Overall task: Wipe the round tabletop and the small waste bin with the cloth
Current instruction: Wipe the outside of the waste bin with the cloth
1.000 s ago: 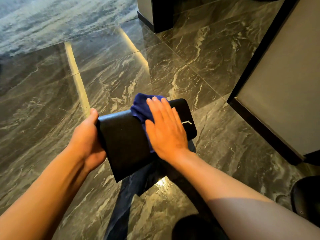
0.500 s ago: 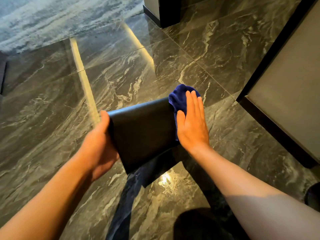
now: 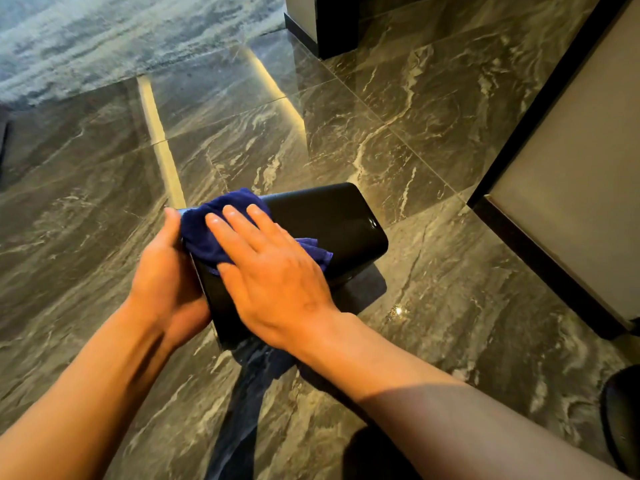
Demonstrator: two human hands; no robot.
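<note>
A smart interior, hotel-like: glossy dark marble floor [image 3: 398,109], a grey carpet [image 3: 104,32] beyond it, panelled wall [image 3: 571,188] alongside.

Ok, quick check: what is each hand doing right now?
Left hand: closed on the edge of the black waste bin, holding it.
Right hand: open and flat, fingers spread, pressing the blue cloth onto the bin.

One head-worn wide-angle camera looks steeply forward and down, close above both forearms; the marble floor [image 3: 398,133] spreads beyond the fingers [image 3: 239,223].
</note>
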